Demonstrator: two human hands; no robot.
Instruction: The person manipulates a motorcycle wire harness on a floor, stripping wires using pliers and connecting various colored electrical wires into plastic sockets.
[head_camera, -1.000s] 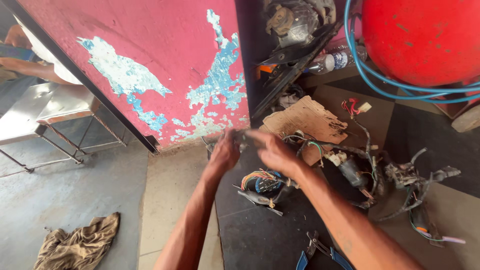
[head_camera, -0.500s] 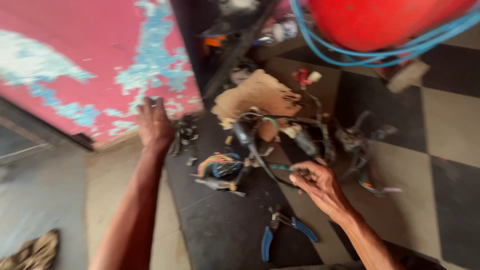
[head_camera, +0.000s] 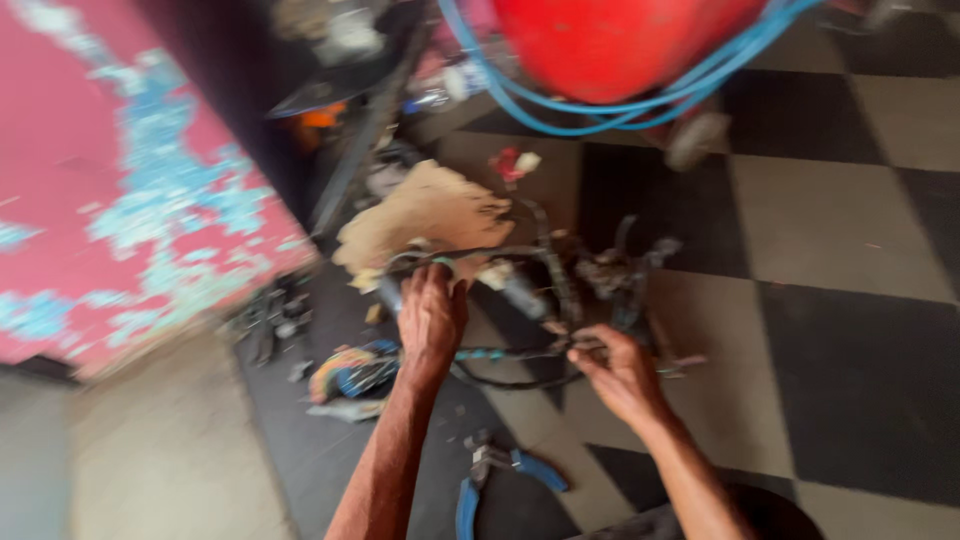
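A: Where were your 2 hands at that moment?

B: Both were down on the tangle of dark wiring (head_camera: 560, 300) that lay on the checkered floor (head_camera: 850, 250). Your left hand (head_camera: 432, 318) was closed around a black cable at the upper left of the tangle, fingers curled over it, just below the torn piece of brown cardboard (head_camera: 430, 215). Your right hand (head_camera: 620, 372) was pinched together on a thin strand at the lower right of the same bundle.

A: So neither hand was spread apart?

B: No. Each was clamped on part of the wiring, though the view was blurred and you could not make out single fingertips.

A: What lay around you?

B: A small coil of multicoloured wires (head_camera: 352, 368) sat just left of your left wrist. A pair of blue-handled pliers (head_camera: 500, 478) lay on the floor between your forearms, untouched. A few small dark parts (head_camera: 272, 315) lay near the foot of the red panel with peeling paint (head_camera: 110, 180) on your left.

A: And higher up?

B: A big red rounded tank (head_camera: 620, 40) stood at the top, with a blue hose (head_camera: 600, 118) looped across its underside. A small red and white item (head_camera: 512, 163) sat just beyond the cardboard, well apart from both hands.
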